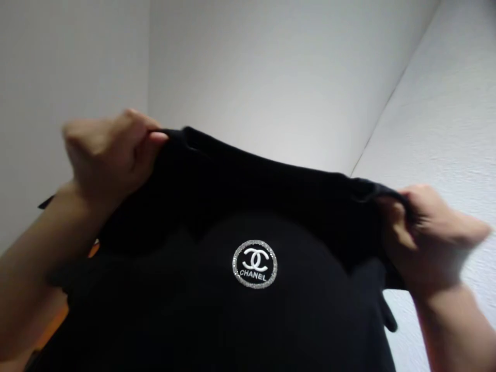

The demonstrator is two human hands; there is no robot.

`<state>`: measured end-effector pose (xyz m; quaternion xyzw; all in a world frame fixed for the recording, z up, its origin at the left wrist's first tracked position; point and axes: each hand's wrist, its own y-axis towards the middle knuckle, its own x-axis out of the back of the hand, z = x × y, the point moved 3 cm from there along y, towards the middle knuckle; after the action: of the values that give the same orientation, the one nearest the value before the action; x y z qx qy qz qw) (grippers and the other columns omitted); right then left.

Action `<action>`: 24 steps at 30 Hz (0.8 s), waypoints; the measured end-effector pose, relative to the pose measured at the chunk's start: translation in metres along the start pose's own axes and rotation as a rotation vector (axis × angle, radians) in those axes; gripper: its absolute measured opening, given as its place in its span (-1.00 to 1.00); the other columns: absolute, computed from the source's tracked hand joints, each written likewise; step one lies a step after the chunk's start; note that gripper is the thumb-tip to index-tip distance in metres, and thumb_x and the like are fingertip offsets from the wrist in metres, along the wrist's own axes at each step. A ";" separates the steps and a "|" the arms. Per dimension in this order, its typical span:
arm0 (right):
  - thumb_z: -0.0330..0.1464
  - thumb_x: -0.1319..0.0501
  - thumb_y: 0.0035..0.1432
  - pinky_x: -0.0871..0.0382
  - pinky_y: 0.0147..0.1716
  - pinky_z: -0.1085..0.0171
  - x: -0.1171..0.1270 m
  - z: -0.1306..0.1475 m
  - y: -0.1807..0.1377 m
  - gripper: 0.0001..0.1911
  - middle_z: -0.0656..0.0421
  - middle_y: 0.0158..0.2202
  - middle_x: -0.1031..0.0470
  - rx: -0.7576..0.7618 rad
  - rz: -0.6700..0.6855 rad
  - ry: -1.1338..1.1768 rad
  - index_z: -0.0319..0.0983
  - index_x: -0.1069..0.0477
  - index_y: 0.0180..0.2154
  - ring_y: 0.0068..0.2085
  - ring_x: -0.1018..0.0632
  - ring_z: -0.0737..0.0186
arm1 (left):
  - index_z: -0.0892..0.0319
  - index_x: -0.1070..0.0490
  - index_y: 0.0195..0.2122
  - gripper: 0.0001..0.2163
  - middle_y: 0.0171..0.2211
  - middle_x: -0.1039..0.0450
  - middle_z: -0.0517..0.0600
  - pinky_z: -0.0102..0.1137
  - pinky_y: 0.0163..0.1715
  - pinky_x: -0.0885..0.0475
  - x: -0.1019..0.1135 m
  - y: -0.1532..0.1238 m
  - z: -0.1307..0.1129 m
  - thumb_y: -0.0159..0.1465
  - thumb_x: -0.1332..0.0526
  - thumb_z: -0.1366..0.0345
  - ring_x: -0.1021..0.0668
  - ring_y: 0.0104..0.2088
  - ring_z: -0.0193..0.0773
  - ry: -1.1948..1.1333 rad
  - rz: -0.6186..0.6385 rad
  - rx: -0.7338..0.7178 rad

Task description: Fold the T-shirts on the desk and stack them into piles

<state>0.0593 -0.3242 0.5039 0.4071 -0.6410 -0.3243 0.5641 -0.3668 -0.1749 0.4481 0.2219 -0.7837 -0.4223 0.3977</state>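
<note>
A black garment (217, 320), which looks like a shirt, hangs stretched between my two raised hands. On its front is a round silver-rimmed emblem (254, 264) with a white logo and the word CHANEL. My left hand (112, 147) is closed on the upper left part of the cloth, thumb against fingers. Lower down on the other side, my right hand (426, 232) grips the upper right part, slightly blurred. The top edge slopes down from left to right between them. The garment's lower part runs out of view.
Pale walls (271, 77) meet in a corner behind the cloth. A textured white surface (445, 103) slants along the right side. Something orange (52, 325) shows in part at the lower left, behind my left forearm.
</note>
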 end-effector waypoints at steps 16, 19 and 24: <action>-0.15 -0.05 0.35 -0.29 0.07 0.12 -0.328 0.033 -0.257 -0.50 -0.12 0.16 -0.38 -0.119 1.184 0.089 -0.32 -0.34 0.16 0.16 -0.41 -0.07 | 0.18 -0.48 0.04 -0.61 0.10 -0.45 0.20 -0.15 0.07 -0.34 -0.300 -0.238 0.075 0.38 0.01 0.11 -0.46 0.13 0.01 0.142 1.094 0.007; 0.04 0.08 0.33 -0.04 0.26 -0.01 -0.347 0.015 -0.300 -0.28 -0.01 0.39 0.03 -0.204 1.308 0.116 -0.27 -0.08 0.33 0.37 -0.04 -0.13 | 0.11 -0.20 0.30 -0.45 0.35 -0.09 0.15 0.02 0.21 -0.15 -0.317 -0.278 0.092 0.37 0.05 -0.02 -0.17 0.34 0.09 0.115 1.194 0.044; 0.14 0.19 0.29 0.26 0.32 -0.09 -0.379 -0.015 -0.313 -0.22 0.17 0.43 0.28 -0.316 1.367 0.084 -0.11 0.12 0.39 0.41 0.22 -0.06 | 0.02 -0.01 0.37 -0.43 0.41 0.14 0.04 -0.01 0.29 0.03 -0.359 -0.277 0.106 0.39 0.16 -0.06 0.00 0.40 -0.04 0.061 1.253 0.038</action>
<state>0.1355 -0.1309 0.0585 -0.1619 -0.6760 0.0299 0.7182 -0.2392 -0.0295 0.0248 -0.2607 -0.7608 -0.0884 0.5877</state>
